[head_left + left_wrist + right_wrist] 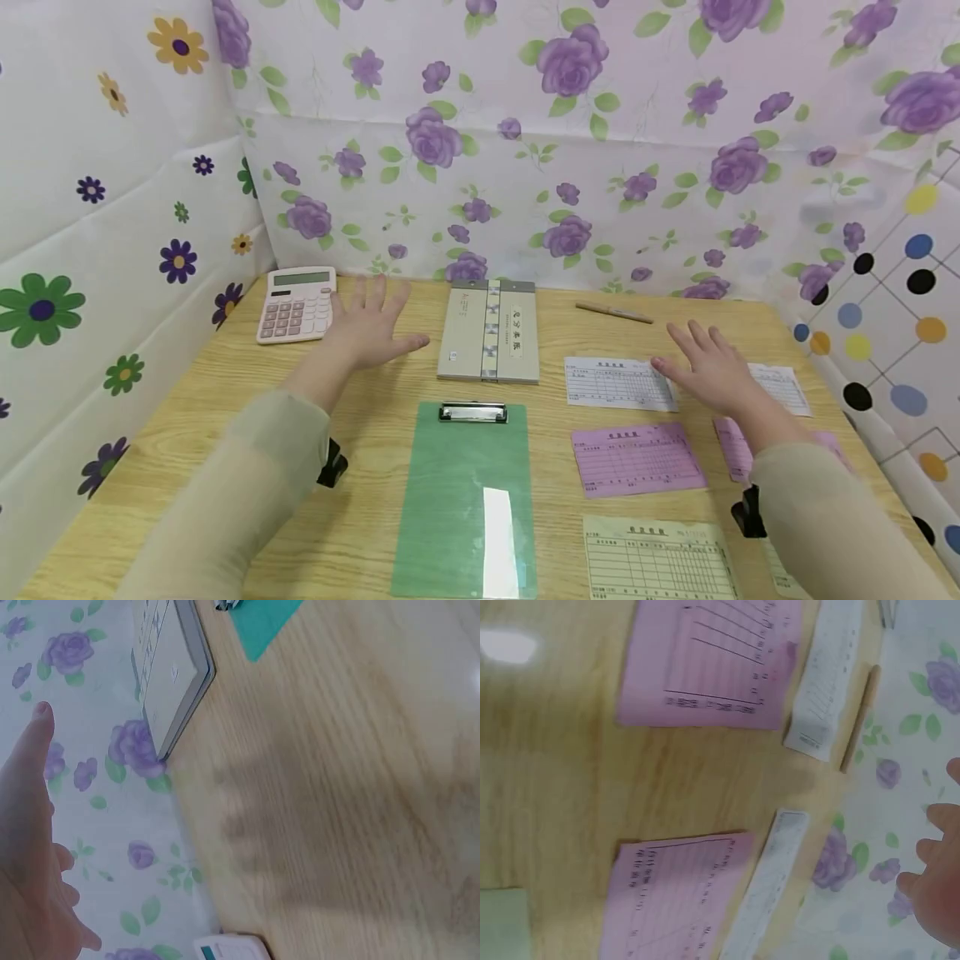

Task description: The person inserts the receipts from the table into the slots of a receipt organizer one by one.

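My left hand [367,327] hovers with fingers spread, holding nothing, just right of a pink-and-white calculator [297,304]. In the left wrist view its shadow falls on the bare wood. My right hand [708,371], also spread and holding nothing, is over the gap between two white receipt slips, the left one [619,383] and the right one [780,388]. Between the hands lie a grey-beige boxed book or pad [463,333] with a patterned band, and a green clipboard [467,492] with a metal clip. A brown pen [614,312] lies at the back right.
Below the white slips are pink slips [637,460] and pale green slips [656,558], the right-hand ones partly hidden by my right arm. Flowered cloth [510,200] hangs behind the wooden table [360,517], with patterned cloth on both sides. A dark wrist device [332,463] sits at each cuff.
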`<state>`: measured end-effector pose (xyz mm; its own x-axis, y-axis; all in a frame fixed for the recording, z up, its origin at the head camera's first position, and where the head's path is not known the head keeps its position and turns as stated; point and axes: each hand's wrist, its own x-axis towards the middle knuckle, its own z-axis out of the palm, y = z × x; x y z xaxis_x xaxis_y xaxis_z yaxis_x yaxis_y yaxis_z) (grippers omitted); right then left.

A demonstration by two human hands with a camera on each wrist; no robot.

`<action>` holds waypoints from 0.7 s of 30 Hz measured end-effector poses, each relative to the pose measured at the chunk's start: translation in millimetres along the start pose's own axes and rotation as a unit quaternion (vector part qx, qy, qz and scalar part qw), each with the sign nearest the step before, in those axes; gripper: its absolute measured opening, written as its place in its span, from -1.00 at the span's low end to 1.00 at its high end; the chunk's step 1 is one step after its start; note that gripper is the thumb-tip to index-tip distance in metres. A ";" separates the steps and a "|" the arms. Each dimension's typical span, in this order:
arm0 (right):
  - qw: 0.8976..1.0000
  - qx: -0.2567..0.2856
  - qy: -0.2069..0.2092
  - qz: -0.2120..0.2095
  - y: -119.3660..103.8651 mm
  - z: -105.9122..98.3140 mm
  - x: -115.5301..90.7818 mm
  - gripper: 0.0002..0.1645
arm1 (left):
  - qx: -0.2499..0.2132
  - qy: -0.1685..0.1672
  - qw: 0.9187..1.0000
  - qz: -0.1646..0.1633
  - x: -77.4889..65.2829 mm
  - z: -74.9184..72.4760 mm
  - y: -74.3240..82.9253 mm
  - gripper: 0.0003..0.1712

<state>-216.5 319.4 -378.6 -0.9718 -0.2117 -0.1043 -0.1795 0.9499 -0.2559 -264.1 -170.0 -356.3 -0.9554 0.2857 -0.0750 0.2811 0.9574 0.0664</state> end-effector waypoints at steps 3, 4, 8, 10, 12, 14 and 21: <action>1.000 -0.004 0.002 -0.008 0.0 7.7 -4.0 0.02 | 0.004 -0.002 1.000 0.009 -3.2 4.2 7.4 0.12; 1.000 -0.003 0.000 -0.009 0.0 10.2 -5.6 0.02 | 0.003 -0.003 1.000 0.013 -4.4 5.9 10.1 0.11; 1.000 -0.008 -0.005 -0.012 0.6 19.9 -10.0 0.02 | 0.003 -0.007 0.999 0.034 -10.2 14.7 21.2 0.12; 1.000 -0.008 -0.008 -0.014 0.6 24.0 -10.9 0.01 | 0.004 -0.006 0.999 0.047 -12.4 20.7 26.3 0.12; 1.000 -0.011 -0.009 -0.015 0.6 28.3 -11.2 0.01 | 0.008 -0.004 0.998 0.060 -14.4 27.6 31.2 0.10; 1.000 -0.004 -0.012 -0.014 0.8 32.6 -11.5 0.01 | 0.008 -0.006 0.998 0.069 -16.7 34.1 36.6 0.08; 1.000 -0.003 -0.024 -0.004 4.9 48.6 -12.0 0.05 | 0.007 -0.008 0.995 0.100 -29.9 60.2 55.5 0.09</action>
<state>-198.2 315.4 -425.4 -0.9620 -0.2301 -0.1474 -0.1887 0.9495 -0.2508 -214.5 -122.9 -410.3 -0.8785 0.4713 -0.0783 0.4669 0.8817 0.0682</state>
